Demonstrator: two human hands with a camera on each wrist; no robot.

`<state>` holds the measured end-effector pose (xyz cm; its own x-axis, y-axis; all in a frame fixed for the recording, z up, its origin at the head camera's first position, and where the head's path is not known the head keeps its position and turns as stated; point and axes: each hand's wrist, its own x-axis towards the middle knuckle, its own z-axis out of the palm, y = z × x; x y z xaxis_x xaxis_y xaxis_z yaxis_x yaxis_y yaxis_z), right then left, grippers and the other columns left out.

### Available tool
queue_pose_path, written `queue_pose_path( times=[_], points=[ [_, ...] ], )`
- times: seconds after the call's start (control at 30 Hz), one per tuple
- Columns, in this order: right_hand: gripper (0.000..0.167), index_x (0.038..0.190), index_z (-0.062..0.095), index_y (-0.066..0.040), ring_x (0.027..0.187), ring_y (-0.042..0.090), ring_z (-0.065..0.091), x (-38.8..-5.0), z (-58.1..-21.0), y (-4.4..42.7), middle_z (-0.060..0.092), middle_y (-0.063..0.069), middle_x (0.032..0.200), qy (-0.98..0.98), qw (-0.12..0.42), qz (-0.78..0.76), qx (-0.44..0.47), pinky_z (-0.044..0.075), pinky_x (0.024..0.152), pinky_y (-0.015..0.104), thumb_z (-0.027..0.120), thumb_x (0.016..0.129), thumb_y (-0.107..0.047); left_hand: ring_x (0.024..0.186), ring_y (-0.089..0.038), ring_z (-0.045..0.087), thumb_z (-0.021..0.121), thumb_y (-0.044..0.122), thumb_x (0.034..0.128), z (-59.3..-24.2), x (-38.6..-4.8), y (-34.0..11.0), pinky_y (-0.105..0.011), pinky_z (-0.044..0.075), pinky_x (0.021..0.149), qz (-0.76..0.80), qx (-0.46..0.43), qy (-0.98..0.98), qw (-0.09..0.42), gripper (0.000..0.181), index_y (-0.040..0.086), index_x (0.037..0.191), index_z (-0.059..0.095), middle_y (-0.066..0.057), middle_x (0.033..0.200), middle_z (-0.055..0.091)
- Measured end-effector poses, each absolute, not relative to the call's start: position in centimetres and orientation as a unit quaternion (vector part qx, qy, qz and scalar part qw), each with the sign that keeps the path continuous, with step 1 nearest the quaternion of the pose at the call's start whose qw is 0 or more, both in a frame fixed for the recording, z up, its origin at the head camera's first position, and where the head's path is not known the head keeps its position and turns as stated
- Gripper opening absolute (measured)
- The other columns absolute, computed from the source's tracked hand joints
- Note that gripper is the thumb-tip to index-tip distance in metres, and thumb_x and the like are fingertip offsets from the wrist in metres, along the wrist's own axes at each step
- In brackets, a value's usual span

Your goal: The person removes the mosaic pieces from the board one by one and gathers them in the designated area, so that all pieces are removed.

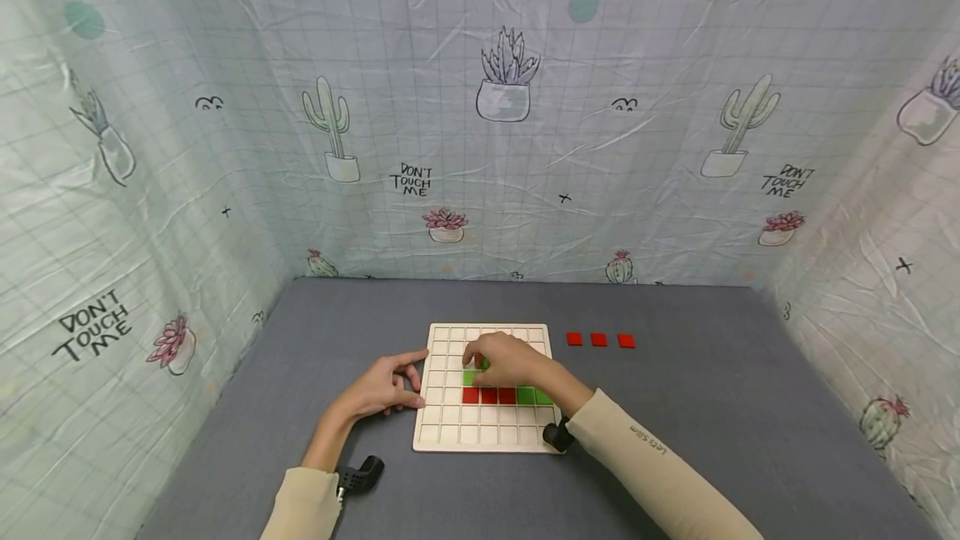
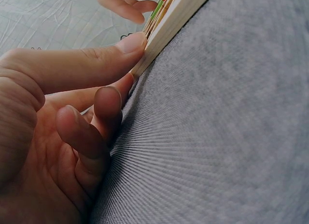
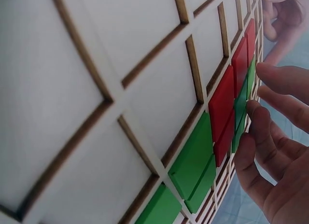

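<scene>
A pale wooden grid board (image 1: pixel 442 437) lies on the grey cloth. My left hand (image 1: pixel 381 386) touches its left side with thumb and index fingertip spread along the edge; the other fingers bend loosely beneath. Over the middle of the board is my right hand (image 1: pixel 508 359), its fingertips down by a green tile (image 1: pixel 469 377). In the right wrist view its fingers (image 3: pixel 258 120) bend loosely beside green and red tiles, and I see no tile gripped. A red tile (image 1: pixel 489 396) sits in a row with other red tiles and green ones. My right hand hides some squares.
Three loose red tiles (image 1: pixel 598 340) lie in a line on the cloth to the right of the board. A patterned curtain (image 1: pixel 517 148) stands behind and at both sides. Each wrist wears a small black camera (image 1: pixel 362 474).
</scene>
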<state>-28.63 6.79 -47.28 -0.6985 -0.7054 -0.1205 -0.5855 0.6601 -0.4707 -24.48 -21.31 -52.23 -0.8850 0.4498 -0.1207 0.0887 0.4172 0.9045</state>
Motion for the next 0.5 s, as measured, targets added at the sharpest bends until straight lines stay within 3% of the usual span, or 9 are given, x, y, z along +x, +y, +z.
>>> queue_pose_path(
  times=[0.5],
  points=[
    [0.019,0.108,0.076,-0.017,0.087,0.008,0.062,-28.1,-47.64,6.37,0.071,-0.002,0.097,0.896,0.138,-0.208,-0.366,0.051,0.076,0.025,0.079,0.089,-0.016,0.051,-0.007,0.05,0.087,0.011,0.0823,-52.42,-24.46,-21.66,-0.027,0.043,0.042,0.514,0.174,0.821,0.175,0.088,-0.002,0.156,0.04,-0.012,0.095,0.064]
  ],
)
